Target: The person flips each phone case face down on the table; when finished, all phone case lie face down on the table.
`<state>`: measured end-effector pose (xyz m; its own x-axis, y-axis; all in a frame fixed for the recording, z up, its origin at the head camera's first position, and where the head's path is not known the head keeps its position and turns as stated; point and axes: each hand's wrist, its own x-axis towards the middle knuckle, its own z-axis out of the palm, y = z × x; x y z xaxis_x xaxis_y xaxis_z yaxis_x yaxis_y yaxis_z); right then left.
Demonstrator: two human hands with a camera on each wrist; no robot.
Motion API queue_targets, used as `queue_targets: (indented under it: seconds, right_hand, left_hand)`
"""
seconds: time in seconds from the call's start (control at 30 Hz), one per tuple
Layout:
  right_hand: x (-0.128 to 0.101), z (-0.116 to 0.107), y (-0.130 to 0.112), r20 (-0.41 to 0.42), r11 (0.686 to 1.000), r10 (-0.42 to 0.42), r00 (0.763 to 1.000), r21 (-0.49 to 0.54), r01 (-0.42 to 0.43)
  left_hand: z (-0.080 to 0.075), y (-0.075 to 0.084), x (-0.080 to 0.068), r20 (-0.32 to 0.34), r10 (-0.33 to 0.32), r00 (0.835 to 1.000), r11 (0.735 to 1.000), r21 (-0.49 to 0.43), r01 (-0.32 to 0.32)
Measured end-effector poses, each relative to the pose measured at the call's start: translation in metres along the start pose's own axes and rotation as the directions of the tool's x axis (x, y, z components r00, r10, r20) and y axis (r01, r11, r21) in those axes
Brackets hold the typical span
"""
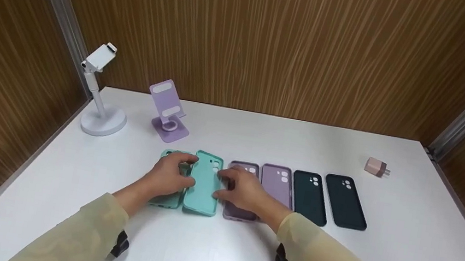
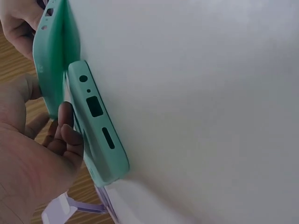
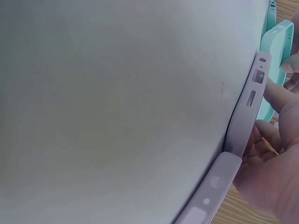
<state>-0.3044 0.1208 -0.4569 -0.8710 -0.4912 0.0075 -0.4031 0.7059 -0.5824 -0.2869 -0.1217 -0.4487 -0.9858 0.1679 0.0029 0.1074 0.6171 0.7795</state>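
Both hands hold a mint-green phone case [image 1: 199, 195], inner side up, by its two long edges. My left hand [image 1: 166, 176] has the thumb and fingers on its left edge, and my right hand [image 1: 247, 192] pinches the right edge. In the left wrist view the held case [image 2: 46, 70] tilts up off the table. Another mint-green case [image 2: 103, 140] lies flat under the left hand, partly covered by it in the head view. Beneath the right hand lies a purple phone case [image 3: 245, 112]. A lighter purple case [image 1: 275, 181] sits just right of it, partly behind the forearm.
Two dark phone cases [image 1: 310, 203] continue the row rightward. At the back left stand a white phone stand [image 1: 104, 122] and a purple phone stand [image 1: 166, 104]. A pink charger plug [image 1: 375, 166] lies at the right. Wood-grain panels [image 1: 247, 35] enclose the white table [image 1: 195, 250].
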Motion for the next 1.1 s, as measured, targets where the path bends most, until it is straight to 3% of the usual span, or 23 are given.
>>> queue_targets:
  seconds: [0.3, 0.63, 0.8, 1.1]
  right_hand:
    - [0.000, 0.000, 0.002, 0.000, 1.000, 0.010, 1.000, -0.011, -0.010]
    - [0.002, 0.000, 0.003, -0.001, 1.000, -0.014, 1.000, -0.016, 0.014]
    - [0.002, 0.000, 0.003, -0.008, 1.000, -0.026, 1.000, -0.018, 0.026]
    - [0.001, 0.001, 0.000, -0.015, 1.000, -0.010, 1.000, -0.020, 0.010]
  left_hand:
    - [0.006, 0.013, 0.000, -0.029, -0.086, 0.996, 0.993, -0.085, 0.083]
    - [0.003, 0.014, 0.003, 0.005, -0.153, 0.988, 0.949, -0.277, 0.148]
    - [0.003, 0.012, 0.003, 0.035, -0.164, 0.986, 0.925, -0.342, 0.166]
    - [0.002, 0.010, 0.003, 0.039, -0.157, 0.987, 0.917, -0.364, 0.160]
